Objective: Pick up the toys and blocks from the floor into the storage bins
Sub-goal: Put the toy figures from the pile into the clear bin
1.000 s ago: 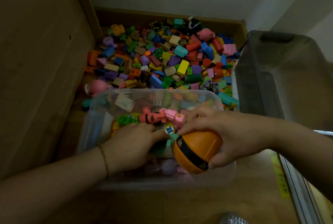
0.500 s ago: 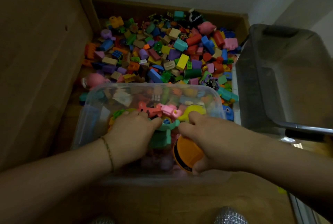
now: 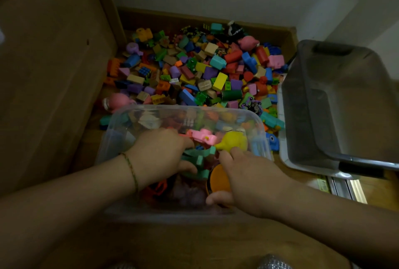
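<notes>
Inside the clear plastic bin (image 3: 262,130) just in front of you, both of your hands are down among the toys. Your right hand (image 3: 248,179) is curved over the orange ball (image 3: 218,179), which has a dark band on its side; the fingers lie across the top of it and the thumb is hooked under its near edge, so the hand grips the ball low in the bin, near the front wall. Your left hand (image 3: 159,154), with a thin braided bracelet (image 3: 132,170) on the wrist, reaches in from the left side. Its fingers are bent down into the toys and the tips are hidden, and the thumb lies against a teal plastic piece (image 3: 199,161). I cannot tell whether this hand holds anything or only presses on the toys. Between the two hands, a little further from you, a pink toy (image 3: 201,135) and a yellow toy (image 3: 234,140) lie on top of the contents; the yellow one is just beside the fingertips of your right hand. Behind the bin, a large pile of coloured blocks (image 3: 205,69) covers the wooden floor (image 3: 194,245) up to the wall, and a pink figure (image 3: 117,101) lies at the left edge of the pile, near the far left corner of the bin. On your right stands a grey storage bin (image 3: 302,117), close beside the clear one.
</notes>
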